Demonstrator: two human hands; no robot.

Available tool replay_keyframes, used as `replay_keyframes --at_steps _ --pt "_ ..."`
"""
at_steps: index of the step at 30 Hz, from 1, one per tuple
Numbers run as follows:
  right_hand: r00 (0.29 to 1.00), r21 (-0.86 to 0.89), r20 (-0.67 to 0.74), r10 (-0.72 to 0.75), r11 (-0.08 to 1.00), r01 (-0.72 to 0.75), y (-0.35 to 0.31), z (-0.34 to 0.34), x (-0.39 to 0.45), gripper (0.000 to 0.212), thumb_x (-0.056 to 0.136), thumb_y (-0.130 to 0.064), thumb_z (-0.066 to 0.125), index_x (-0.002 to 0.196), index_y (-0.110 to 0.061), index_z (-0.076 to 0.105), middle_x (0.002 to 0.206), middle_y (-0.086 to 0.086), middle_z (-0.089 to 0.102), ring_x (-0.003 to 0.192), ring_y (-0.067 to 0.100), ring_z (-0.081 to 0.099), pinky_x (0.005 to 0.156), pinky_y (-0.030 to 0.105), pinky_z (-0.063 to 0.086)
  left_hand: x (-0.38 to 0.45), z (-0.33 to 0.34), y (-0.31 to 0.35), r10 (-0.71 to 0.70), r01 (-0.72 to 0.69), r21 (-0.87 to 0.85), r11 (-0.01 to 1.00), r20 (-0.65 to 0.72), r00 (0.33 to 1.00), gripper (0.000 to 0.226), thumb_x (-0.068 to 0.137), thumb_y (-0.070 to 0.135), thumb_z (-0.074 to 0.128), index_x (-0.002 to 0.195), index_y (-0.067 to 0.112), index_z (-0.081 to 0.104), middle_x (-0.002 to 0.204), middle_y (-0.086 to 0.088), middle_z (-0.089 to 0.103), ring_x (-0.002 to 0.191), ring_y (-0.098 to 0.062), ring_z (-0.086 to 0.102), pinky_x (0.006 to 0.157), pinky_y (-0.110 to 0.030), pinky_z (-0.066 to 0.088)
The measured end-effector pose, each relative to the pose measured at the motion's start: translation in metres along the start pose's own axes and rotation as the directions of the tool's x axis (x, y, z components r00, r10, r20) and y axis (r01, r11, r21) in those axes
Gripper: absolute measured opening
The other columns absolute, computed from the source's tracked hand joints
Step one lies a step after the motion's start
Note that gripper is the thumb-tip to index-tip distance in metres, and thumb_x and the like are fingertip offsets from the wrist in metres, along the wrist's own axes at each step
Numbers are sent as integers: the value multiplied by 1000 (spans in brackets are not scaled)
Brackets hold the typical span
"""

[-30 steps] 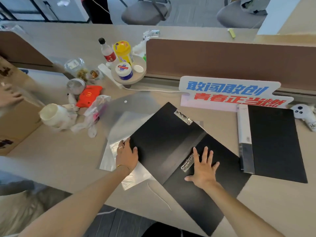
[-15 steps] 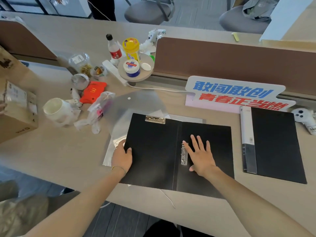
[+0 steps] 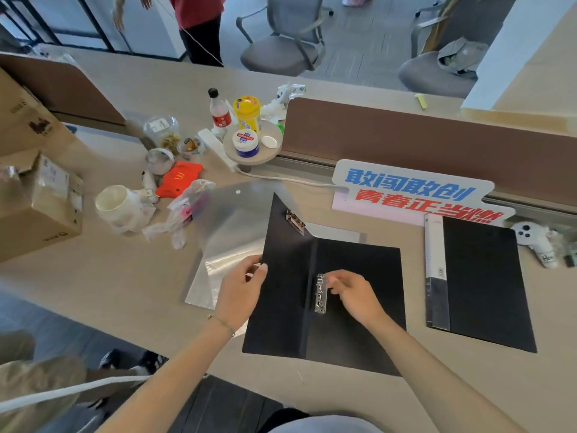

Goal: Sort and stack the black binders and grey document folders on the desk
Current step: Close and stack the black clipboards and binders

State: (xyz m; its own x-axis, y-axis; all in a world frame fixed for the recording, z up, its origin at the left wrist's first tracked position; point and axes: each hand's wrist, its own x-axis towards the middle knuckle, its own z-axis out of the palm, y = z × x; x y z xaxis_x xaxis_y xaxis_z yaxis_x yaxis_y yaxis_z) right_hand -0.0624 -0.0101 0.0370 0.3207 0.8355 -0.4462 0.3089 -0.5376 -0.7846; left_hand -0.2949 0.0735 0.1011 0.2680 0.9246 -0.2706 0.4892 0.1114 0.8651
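The open black binder lay on the desk at six o'clock. The left hand pinched its raised left cover; the right hand pinched the metal clip. Grey folders lay beneath, at nine o'clock.

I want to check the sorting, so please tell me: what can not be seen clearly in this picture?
Head view only:
- Grey document folders: partly covered by the open black binder; their number is unclear.
- Left hand fingers: curled behind the cover edge.
- Closed binder: spine label too small to read.
- Cardboard box: cut by the left edge.
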Motion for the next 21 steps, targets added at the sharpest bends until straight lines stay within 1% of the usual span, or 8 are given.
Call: replay_keyframes --at_steps 3,8,11,14,16,17,19,21 --pt "999 105 12 -52 993 51 -26 -12 -18 29 101 -34 47 101 -26 74 90 -5 77 83 9 72 84 32 56 -14 31 16 16 -8 -117 993 74 997 28 103 37 43 120 32 65 111 15 70 107 -8 65 92 -29 54" --pt "990 203 40 -137 971 126 -49 -41 -47 35 102 -43 44 94 -27 74 87 -6 77 81 8 71 70 16 52 -25 88 22 -16 34 -115 993 155 988 30 104 37 40 120 29 63 108 7 68 101 -12 65 95 -33 55" --pt "991 75 -23 -136 988 137 -43 -55 -55 24 97 -46 54 88 -32 71 83 -12 73 79 3 69 69 13 52 -23 121 9 -50 62 -59 996 181 982 27 103 37 43 122 33 62 115 11 66 105 -8 64 100 -29 53" --pt "990 -88 -125 -71 994 60 -19 -67 -53 9 93 -40 64 92 -32 68 88 -15 71 82 7 69 81 29 61 -15 142 -10 -128 123 38 992 195 973 28 102 34 45 125 32 61 123 7 64 113 -14 63 105 -35 50" --pt "988 -81 -156 11 996 -24 -4 -75 -54 9 94 -31 64 102 -29 69 90 -13 72 81 8 70 83 34 62 -4 148 -26 -210 181 155 971 196 958 30 101 33 46 129 30 58 125 -3 61 116 -25 62 108 -41 47" --pt "984 -66 -175 37 997 -50 1 -79 -56 19 95 -27 64 113 -28 68 90 -12 72 81 8 70 81 32 62 1 149 -31 -257 215 213 953 194 947 33 100 33 46 131 28 55 124 -8 59 115 -29 62 108 -41 45" --pt "970 -48 -227 83 994 -96 12 -85 -58 48 95 -21 64 141 -28 52 88 -9 72 79 7 69 72 17 55 10 151 -41 -336 268 314 911 189 923 39 99 33 44 137 25 48 126 -15 54 113 -35 62 107 -41 44" --pt "959 -50 -253 129 988 -147 21 -87 -60 62 96 -19 63 152 -27 38 94 -5 72 76 6 65 64 8 44 16 152 -47 -392 313 348 884 186 901 41 98 32 43 138 25 44 128 -18 51 110 -38 63 104 -43 47"
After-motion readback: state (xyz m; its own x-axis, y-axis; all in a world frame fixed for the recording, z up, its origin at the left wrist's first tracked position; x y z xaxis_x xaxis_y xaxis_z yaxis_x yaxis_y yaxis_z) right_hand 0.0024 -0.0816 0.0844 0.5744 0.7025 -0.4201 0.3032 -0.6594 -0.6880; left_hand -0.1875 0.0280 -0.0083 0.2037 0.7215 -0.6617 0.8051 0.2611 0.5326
